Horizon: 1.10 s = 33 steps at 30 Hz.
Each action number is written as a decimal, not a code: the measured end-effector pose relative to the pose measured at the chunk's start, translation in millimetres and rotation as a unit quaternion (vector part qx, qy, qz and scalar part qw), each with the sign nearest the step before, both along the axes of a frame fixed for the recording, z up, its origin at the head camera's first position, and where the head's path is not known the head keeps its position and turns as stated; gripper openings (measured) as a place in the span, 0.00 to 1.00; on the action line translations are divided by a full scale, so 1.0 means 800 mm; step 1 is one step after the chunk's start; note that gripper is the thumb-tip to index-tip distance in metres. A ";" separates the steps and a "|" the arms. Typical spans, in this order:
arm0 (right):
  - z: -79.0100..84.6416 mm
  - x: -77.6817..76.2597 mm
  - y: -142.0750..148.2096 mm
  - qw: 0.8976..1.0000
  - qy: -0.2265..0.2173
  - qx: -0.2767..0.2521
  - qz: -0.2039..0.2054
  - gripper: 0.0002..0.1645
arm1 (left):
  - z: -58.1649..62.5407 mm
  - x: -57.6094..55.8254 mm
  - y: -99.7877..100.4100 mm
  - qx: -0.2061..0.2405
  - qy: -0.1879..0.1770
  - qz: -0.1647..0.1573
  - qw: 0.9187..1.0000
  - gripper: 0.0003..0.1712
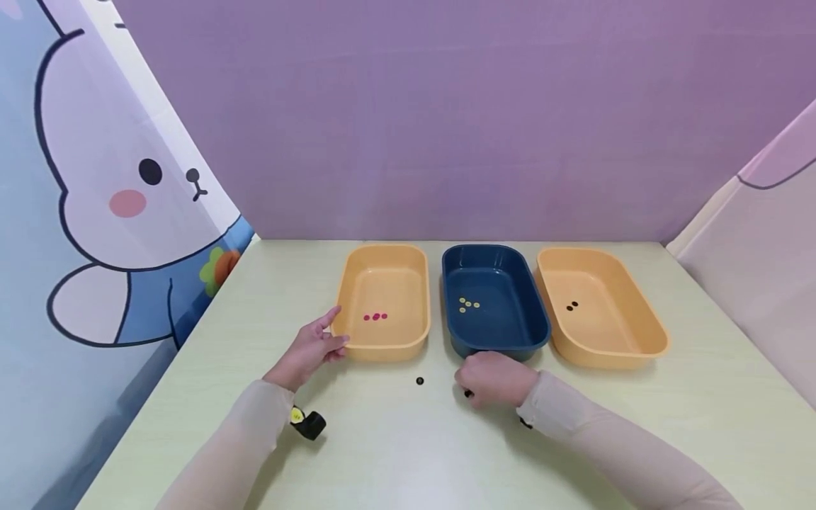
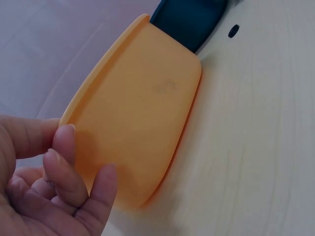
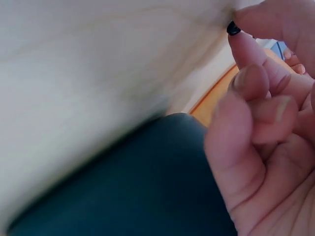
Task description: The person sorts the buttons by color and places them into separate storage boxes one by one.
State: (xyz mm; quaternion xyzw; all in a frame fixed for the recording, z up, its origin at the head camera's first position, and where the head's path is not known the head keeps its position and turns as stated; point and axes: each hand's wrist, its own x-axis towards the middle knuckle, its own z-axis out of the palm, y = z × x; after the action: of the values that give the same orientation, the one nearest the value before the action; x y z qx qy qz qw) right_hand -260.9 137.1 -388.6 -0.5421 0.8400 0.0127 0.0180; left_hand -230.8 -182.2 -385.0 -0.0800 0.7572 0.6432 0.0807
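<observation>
My left hand (image 1: 314, 350) pinches the near left rim of the left light-orange tray (image 1: 382, 352), thumb and forefinger at its edge in the left wrist view. Several pink buttons (image 1: 376, 316) lie inside this tray. In front of the dark blue tray (image 1: 497, 352), my right hand (image 1: 496, 379) pinches a small black button (image 3: 234, 28) between thumb and forefinger, just above the table. Another black button (image 1: 420, 381) lies on the table between the hands. Several yellow buttons (image 1: 468, 304) sit in the blue tray. Two black buttons (image 1: 572, 306) are in the right light-orange tray (image 1: 605, 360).
The three trays stand side by side on a pale wood-grain table (image 1: 395, 453). A purple cloth (image 1: 459, 127) rises behind the table, and a cartoon-printed cloth (image 1: 95, 234) hangs at the left. A black wrist strap piece (image 1: 311, 425) juts from the left sleeve.
</observation>
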 end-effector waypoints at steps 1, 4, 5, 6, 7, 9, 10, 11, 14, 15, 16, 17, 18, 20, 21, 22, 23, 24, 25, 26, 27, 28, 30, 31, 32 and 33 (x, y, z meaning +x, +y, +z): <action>0.001 0.000 0.000 1.000 -0.001 0.001 0.002 0.19 | 0.000 0.000 0.000 0.000 -0.002 0.001 1.000 0.41; 0.002 -0.001 0.001 1.000 0.001 0.001 0.005 0.19 | 0.001 -0.001 0.000 -0.001 -0.005 0.002 1.000 0.41; 0.003 -0.001 0.001 1.000 0.002 0.002 0.004 0.19 | 0.001 -0.001 0.000 -0.001 -0.004 0.003 1.000 0.41; 0.004 -0.001 0.001 1.000 0.001 0.002 0.003 0.19 | 0.001 -0.001 0.000 -0.001 -0.004 0.003 1.000 0.41; 0.005 -0.001 0.001 1.000 -0.001 0.002 0.002 0.18 | 0.001 -0.001 0.000 0.000 -0.003 0.003 1.000 0.41; 0.008 0.000 0.001 1.000 -0.007 0.003 -0.001 0.18 | 0.000 0.000 -0.001 0.002 0.000 0.001 1.000 0.41; 0.011 0.001 0.001 1.000 -0.010 0.002 -0.001 0.17 | 0.000 0.000 -0.001 0.002 0.001 -0.001 1.000 0.41; 0.013 0.001 0.001 1.000 -0.013 0.001 -0.001 0.17 | 0.000 0.001 -0.001 0.003 0.003 -0.002 1.000 0.41; 0.021 0.003 0.004 1.000 -0.011 -0.008 0.003 0.18 | -0.001 0.002 -0.001 0.005 0.011 -0.008 1.000 0.41; 0.023 0.002 0.005 1.000 -0.005 -0.012 0.006 0.18 | -0.001 0.003 -0.001 0.004 0.012 -0.008 1.000 0.41; 0.026 0.002 0.007 1.000 -0.002 -0.016 0.008 0.18 | 0.000 0.003 -0.001 0.005 0.014 -0.009 1.000 0.41; 0.029 0.002 0.008 1.000 0.001 -0.017 0.010 0.18 | -0.001 0.003 0.000 0.007 0.015 -0.010 1.000 0.41; 0.031 0.002 0.010 1.000 0.000 -0.018 0.009 0.18 | -0.002 0.002 0.000 0.007 0.015 -0.010 1.000 0.41; 0.036 0.001 0.012 1.000 -0.009 -0.014 0.004 0.17 | -0.003 0.002 0.000 0.009 0.011 -0.007 1.000 0.41; 0.038 0.000 0.013 1.000 -0.018 -0.011 -0.002 0.17 | -0.004 0.002 0.000 0.008 0.009 -0.006 1.000 0.41; 0.041 0.000 0.014 0.999 -0.033 -0.009 -0.011 0.18 | -0.005 0.002 0.000 0.009 0.009 -0.005 1.000 0.41; 0.043 0.000 0.015 0.999 -0.044 -0.008 -0.018 0.18 | -0.006 0.002 0.000 0.009 0.007 -0.004 1.000 0.41; 0.045 0.000 0.016 0.998 -0.050 -0.007 -0.023 0.18 | -0.007 0.002 0.000 0.008 0.007 -0.004 1.000 0.41; 0.047 -0.001 0.017 0.998 -0.055 -0.009 -0.025 0.18 | -0.007 0.002 0.000 0.008 0.007 -0.005 1.000 0.41; 0.048 -0.001 0.018 0.998 -0.056 -0.010 -0.025 0.18 | -0.007 0.002 0.001 0.006 0.008 -0.005 1.000 0.41; 0.051 -0.002 0.020 0.998 -0.055 -0.013 -0.025 0.18 | -0.007 0.001 0.001 0.005 0.009 -0.005 1.000 0.41; 0.053 -0.002 0.020 0.999 -0.047 -0.016 -0.021 0.17 | -0.006 0.001 0.001 0.004 0.010 -0.006 1.000 0.41; 0.057 -0.004 0.022 0.999 -0.026 -0.021 -0.011 0.16 | -0.005 0.001 0.001 0.003 0.012 -0.008 1.000 0.41; 0.060 -0.004 0.023 1.000 -0.016 -0.023 -0.007 0.16 | -0.004 0.001 0.000 0.002 0.012 -0.008 1.000 0.41; 0.062 -0.005 0.024 1.000 -0.008 -0.026 -0.005 0.17 | -0.003 0.002 0.000 0.001 0.014 -0.008 1.000 0.41; 0.064 -0.006 0.024 1.000 0.002 -0.029 -0.002 0.17 | -0.002 0.002 0.000 0.000 0.015 -0.008 1.000 0.41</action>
State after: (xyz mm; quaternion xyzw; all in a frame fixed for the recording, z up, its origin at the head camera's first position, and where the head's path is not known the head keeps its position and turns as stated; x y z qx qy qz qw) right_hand -265.5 156.1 -337.3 -0.5404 0.8413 -0.0108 0.0007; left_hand -228.8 -182.5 -386.7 -0.0643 0.7589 0.6438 0.0743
